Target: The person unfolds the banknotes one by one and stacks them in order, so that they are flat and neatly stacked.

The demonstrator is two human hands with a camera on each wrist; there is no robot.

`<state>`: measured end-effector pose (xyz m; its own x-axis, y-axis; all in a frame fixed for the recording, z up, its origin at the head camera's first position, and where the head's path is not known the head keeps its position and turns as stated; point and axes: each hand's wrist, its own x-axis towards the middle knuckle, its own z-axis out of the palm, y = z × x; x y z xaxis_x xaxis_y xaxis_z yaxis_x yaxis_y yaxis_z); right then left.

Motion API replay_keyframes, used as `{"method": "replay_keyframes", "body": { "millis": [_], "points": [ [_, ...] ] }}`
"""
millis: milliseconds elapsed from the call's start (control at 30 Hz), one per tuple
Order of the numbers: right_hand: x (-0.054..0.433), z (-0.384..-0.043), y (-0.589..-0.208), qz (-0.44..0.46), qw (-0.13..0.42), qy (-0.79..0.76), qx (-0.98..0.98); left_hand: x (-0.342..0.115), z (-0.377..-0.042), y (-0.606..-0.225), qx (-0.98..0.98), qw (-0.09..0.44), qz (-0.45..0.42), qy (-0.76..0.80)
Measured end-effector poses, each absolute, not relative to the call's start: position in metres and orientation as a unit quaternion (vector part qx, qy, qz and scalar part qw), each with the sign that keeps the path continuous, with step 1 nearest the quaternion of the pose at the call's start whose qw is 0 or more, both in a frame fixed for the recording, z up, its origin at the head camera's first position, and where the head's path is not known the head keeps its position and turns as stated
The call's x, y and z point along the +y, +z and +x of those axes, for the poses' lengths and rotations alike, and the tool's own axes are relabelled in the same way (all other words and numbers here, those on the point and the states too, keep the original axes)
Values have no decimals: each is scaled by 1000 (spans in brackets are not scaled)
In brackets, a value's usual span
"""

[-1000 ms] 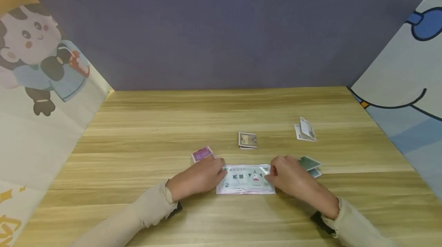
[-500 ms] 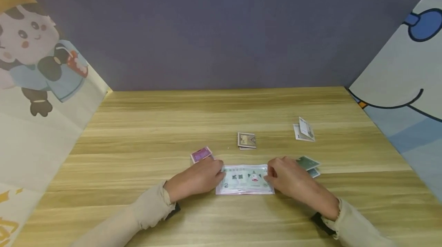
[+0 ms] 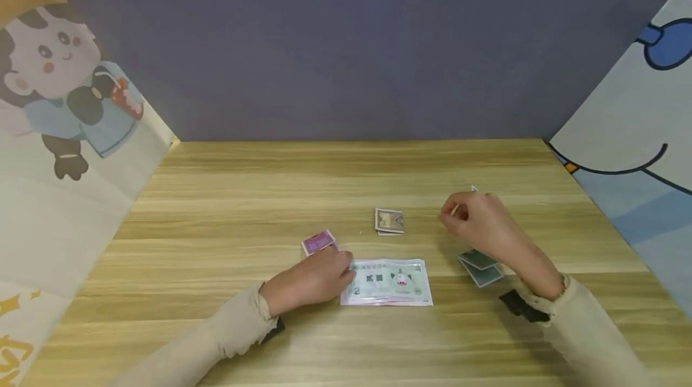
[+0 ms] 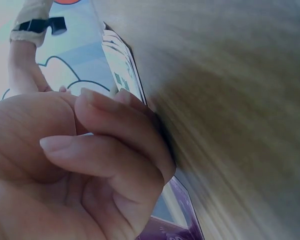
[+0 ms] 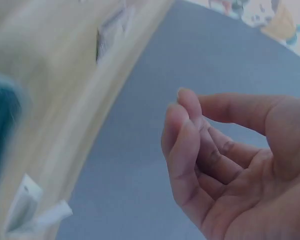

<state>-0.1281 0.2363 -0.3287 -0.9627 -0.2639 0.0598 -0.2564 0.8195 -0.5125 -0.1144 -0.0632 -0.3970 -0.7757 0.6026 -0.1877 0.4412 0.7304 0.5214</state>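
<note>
A flat stack of play banknotes (image 3: 386,282), green with a figure 2 and a cartoon face on top, lies near the front of the table. My left hand (image 3: 310,276) pinches its left end, and the stack's edges (image 4: 122,67) fan slightly in the left wrist view. Raised over the right part of the table, my right hand (image 3: 489,225) has curled fingers, thumb close against the fingertips, with nothing between them. A folded green note (image 3: 480,267) lies below that hand. Behind it a folded white note (image 5: 27,207) is mostly hidden in the head view.
A folded purple note (image 3: 318,243) lies just beyond my left hand. Farther back, near the middle, sits a folded brown note (image 3: 389,220). A dark wall (image 3: 357,50) rises at the table's (image 3: 259,176) back edge, and printed panels flank both sides.
My right hand has let go of the stack's right end and moved up and away to the right, over the folded notes. The left hand stays at the stack's left end.
</note>
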Motion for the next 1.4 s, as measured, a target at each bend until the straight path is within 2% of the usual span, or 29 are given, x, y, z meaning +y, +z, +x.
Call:
{"method": "replay_keyframes", "body": {
  "millis": [200, 400, 600, 867, 1400],
  "points": [
    [256, -146, -320, -100, -17, -263, 960, -64, -114, -396, 913, 176, 289, 227],
    [273, -162, -332, -73, -33, -232, 970, -62, -114, -396, 912, 178, 291, 227],
    [295, -176, -349, -53, 6, -208, 977, -62, -114, -397, 910, 181, 294, 230],
    [318, -190, -363, -40, 89, -190, 977, -63, -114, -395, 909, 174, 298, 233],
    [333, -198, -384, -47, 100, -195, 975, -65, -115, -395, 908, 181, 298, 232]
  ]
}}
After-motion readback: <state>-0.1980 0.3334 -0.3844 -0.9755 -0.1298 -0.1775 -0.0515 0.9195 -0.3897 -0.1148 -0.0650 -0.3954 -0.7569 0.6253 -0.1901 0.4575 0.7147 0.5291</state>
